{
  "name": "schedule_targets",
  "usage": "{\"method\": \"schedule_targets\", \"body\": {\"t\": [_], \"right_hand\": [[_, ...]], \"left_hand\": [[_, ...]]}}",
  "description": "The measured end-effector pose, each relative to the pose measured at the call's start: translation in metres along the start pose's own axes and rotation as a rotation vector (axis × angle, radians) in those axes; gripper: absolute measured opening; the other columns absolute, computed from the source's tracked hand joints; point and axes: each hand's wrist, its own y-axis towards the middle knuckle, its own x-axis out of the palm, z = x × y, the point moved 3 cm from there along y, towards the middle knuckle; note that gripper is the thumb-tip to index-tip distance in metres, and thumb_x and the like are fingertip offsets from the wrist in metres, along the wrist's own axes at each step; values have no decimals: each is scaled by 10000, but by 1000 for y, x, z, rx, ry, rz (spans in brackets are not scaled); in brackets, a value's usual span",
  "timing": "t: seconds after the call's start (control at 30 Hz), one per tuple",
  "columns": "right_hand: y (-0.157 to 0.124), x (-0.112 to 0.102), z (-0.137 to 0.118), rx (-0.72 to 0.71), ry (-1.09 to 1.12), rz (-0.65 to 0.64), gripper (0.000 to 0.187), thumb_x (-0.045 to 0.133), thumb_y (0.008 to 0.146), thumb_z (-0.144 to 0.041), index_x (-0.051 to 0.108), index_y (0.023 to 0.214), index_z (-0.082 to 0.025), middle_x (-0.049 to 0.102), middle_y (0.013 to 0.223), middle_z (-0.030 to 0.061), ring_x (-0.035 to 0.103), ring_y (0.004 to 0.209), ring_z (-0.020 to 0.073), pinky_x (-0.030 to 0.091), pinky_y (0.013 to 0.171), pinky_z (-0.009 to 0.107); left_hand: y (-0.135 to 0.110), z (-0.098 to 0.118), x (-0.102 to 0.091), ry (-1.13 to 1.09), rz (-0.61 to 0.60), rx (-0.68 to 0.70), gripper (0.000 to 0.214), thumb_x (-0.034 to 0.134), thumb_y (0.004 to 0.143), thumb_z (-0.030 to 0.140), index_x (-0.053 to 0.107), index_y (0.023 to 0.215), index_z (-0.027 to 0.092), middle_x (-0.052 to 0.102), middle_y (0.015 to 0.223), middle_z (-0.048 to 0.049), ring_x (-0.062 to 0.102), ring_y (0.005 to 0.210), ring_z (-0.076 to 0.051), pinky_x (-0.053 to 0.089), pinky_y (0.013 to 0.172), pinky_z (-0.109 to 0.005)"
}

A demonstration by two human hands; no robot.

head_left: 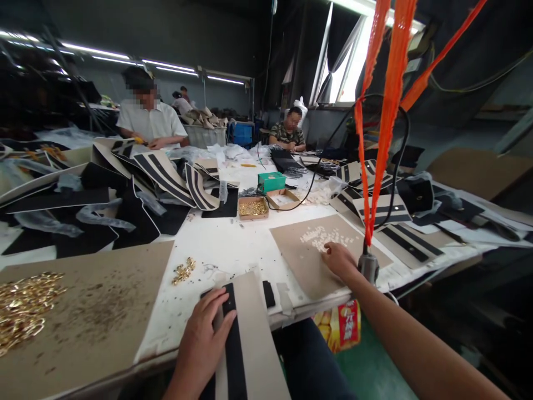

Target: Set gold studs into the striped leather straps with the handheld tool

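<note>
My left hand [208, 328] holds a beige panel with black stripes [260, 344], its fingers and thumb on the dark stripe near the far end. The panel lies partly on the table and hangs over its front edge towards me. A small stud-like dot shows on the stripe between fingers and thumb. My right hand [339, 260] is at the near edge of a scatter of small white pieces [318, 236] on a brown board [295, 255]. Its fingertips are drawn together; whatever is between them is too small to make out.
Gold metal fittings [25, 305] lie heaped on a brown sheet [95, 333] at left, with a smaller gold cluster [184, 271] nearby. Boxes [254, 208] and striped panels [166, 178] stand behind. An orange strap [389, 111] suspends a metal tool [368, 268] beside my right forearm. Two co-workers sit opposite.
</note>
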Motion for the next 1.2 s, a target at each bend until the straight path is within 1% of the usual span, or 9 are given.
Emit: {"method": "schedule_targets", "body": {"t": [0.1,0.33,0.43,0.63,0.77,0.87,0.97,1.1,1.2], "right_hand": [[6,6,5,-12,-52,-57,336,648,997,-388,638,1251,-168,657,1244,91,669,1053,228,585,901,436],[24,11,14,-23,-191,-159,240,647,981,-378,712,1058,-160,718,1070,68,684,972,211,558,858,385],[27,10,12,-58,-272,-190,180,621,927,-270,767,934,-165,748,1002,121,705,972,272,501,777,351],[23,6,-3,-188,-427,-217,208,564,864,-182,765,834,-138,735,1037,258,705,980,397,455,738,414],[9,-4,-16,-257,-456,-207,225,536,888,-208,730,783,-165,737,1010,261,700,940,414,450,739,443],[-21,-10,-47,-367,-362,-240,289,460,972,-322,720,912,-210,753,995,172,708,897,327,465,760,392],[-74,-3,-103,-570,-22,-402,334,425,1012,-438,698,1037,-247,755,950,54,694,827,214,476,758,298],[-130,20,-180,-720,319,-531,327,453,987,-436,691,943,-217,712,799,14,644,737,193,459,716,290],[-139,43,-211,-786,347,-542,275,480,963,-376,695,903,-215,714,830,13,637,780,187,444,741,286]], "left_hand": [[0,1,-1,-25,1,-10,361,595,919,464,723,1145,213,697,1319,-101,642,1260,-294,507,1133,-552],[-4,1,1,-54,5,-36,309,623,913,398,723,1150,228,687,1332,-83,622,1281,-290,485,1152,-548],[-8,7,-1,-69,4,-38,281,644,901,309,716,1156,215,685,1332,-88,614,1290,-282,480,1158,-533],[-14,18,-5,-83,7,-78,294,705,849,197,714,1144,201,681,1337,-95,591,1316,-279,470,1161,-524],[-17,20,-5,-101,10,-99,322,736,833,179,717,1154,197,683,1335,-107,582,1323,-285,462,1163,-528],[-19,20,-4,-104,4,-108,331,752,830,184,718,1159,196,682,1342,-103,577,1330,-289,453,1171,-519],[-19,21,-4,-99,-10,-124,324,757,833,187,720,1155,191,683,1343,-103,574,1335,-293,443,1179,-513],[-18,22,-4,-89,-14,-123,341,756,847,213,710,1183,182,677,1350,-109,569,1337,-295,447,1174,-507],[-19,20,-3,-93,-17,-114,372,761,845,214,698,1211,183,668,1360,-110,569,1333,-291,454,1166,-496]]}}
